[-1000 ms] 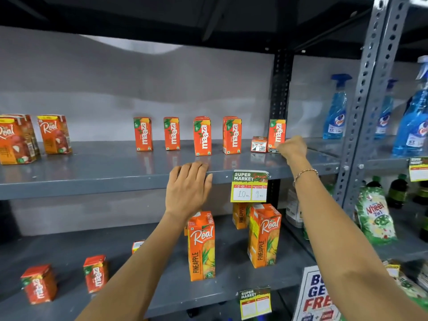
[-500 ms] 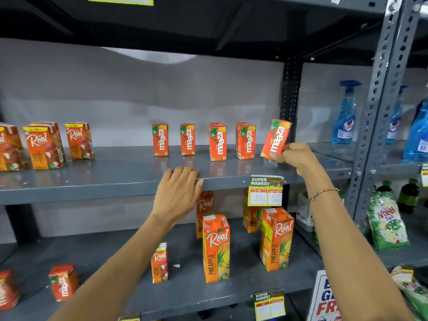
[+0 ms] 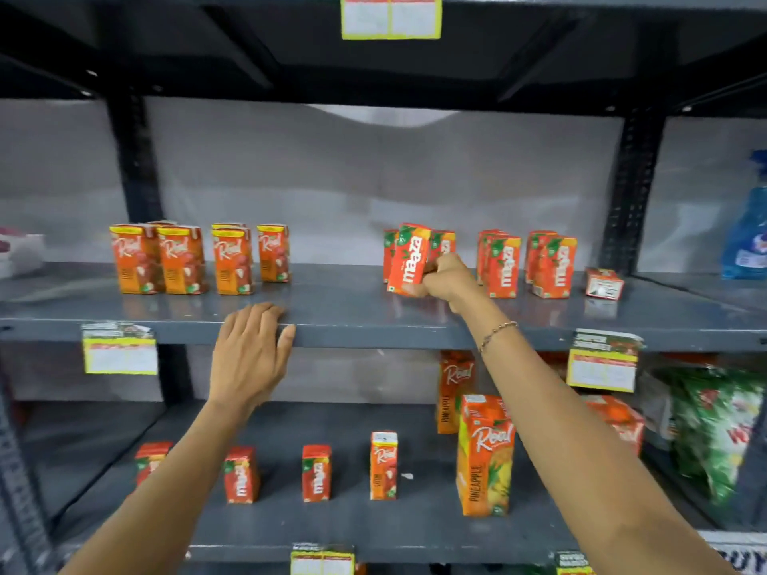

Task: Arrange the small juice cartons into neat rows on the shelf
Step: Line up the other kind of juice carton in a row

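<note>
My right hand (image 3: 446, 280) grips a small red Maaza carton (image 3: 409, 259), tilted, at the front of the leftmost Maaza pair on the grey shelf (image 3: 352, 313). Two more pairs of upright Maaza cartons (image 3: 504, 265) (image 3: 554, 267) stand to its right, and one small carton (image 3: 604, 283) lies on its side at the far right. Several orange Real cartons (image 3: 182, 259) stand in a group on the left of the same shelf. My left hand (image 3: 249, 350) rests flat on the shelf's front edge, holding nothing.
The lower shelf (image 3: 290, 529) carries small Maaza cartons (image 3: 317, 473), a small Real carton (image 3: 384, 464) and tall Real pineapple cartons (image 3: 483, 454). Price tags (image 3: 602, 361) hang from shelf edges. A blue spray bottle (image 3: 747, 234) and green packets (image 3: 714, 429) sit right of the black upright (image 3: 631, 193).
My right hand has carried the Maaza carton leftward from the right end of the row to the leftmost pair. The view has shifted left. My left hand stays on the shelf edge.
</note>
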{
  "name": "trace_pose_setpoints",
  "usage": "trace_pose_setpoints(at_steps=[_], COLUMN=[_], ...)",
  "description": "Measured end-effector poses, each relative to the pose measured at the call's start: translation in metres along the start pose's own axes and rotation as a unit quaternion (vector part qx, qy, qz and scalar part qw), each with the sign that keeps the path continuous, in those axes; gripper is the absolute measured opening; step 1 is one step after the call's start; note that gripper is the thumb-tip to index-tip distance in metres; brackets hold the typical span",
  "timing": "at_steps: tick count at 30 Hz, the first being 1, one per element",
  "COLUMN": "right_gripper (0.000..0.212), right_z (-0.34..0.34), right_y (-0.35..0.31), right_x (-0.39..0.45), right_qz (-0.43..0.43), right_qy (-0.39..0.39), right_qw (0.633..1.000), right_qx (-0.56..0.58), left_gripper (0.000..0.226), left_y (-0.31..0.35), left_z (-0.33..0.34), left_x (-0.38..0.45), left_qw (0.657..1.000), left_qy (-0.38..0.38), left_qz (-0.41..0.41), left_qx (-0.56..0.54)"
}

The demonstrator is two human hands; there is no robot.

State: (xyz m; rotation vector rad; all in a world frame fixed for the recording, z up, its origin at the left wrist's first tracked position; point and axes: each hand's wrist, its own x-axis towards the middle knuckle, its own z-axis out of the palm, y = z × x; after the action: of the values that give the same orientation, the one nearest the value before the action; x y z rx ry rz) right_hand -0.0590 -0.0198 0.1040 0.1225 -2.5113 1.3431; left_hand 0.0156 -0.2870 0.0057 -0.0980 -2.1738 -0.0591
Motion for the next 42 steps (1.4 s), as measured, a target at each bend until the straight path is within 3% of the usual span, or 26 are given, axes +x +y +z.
trace_pose_setpoints(at_steps=[9, 13, 22, 26, 31, 34, 37, 42], right_gripper=[0.042, 0.044, 0.050, 0.025, 0.010, 0.026, 0.039, 0.044], right_z=[0.040, 0.045, 0.035, 0.006, -0.074, -0.136, -0.190, -0.223], right_y=[-0.027, -0.024, -0.018, -0.004, 0.031, 0.078, 0.123, 0.150], right_x=[0.022, 0.027, 0.020, -0.004, -0.038, -0.038, -0.036, -0.038], right_qz=[0.014, 0.011, -0.011, -0.085, -0.154, -0.110, -0.009, 0.163], right_qy=[0.022, 0.003, -0.034, 0.059, 0.219, 0.332, 0.397, 0.339], right_qw=[0.994, 0.992, 0.990, 0.993, 0.958, 0.928, 0.904, 0.926], right_qx=[-0.101, -0.128, -0.139, -0.049, 0.099, 0.129, 0.157, 0.027], left_gripper=[0.043, 0.051, 0.044, 0.045, 0.042, 0.042, 0.040, 0.036], left_y=[-0.002, -0.003, 0.000, 0.015, 0.079, 0.134, 0.193, 0.257], left_z=[0.011, 0.013, 0.013, 0.009, 0.013, 0.019, 0.025, 0.034], left_x=[-0.003, -0.002, -0.002, 0.000, 0.003, 0.007, 0.014, 0.017], left_qw=[0.998, 0.998, 0.998, 0.996, 0.997, 0.995, 0.992, 0.995], left_qy=[0.036, 0.037, 0.043, 0.040, 0.040, 0.028, 0.015, 0.020], left_qz=[-0.016, -0.013, -0.020, -0.062, 0.006, 0.058, 0.104, 0.076], left_qx=[-0.048, -0.046, -0.044, -0.048, -0.062, -0.071, -0.071, -0.067])
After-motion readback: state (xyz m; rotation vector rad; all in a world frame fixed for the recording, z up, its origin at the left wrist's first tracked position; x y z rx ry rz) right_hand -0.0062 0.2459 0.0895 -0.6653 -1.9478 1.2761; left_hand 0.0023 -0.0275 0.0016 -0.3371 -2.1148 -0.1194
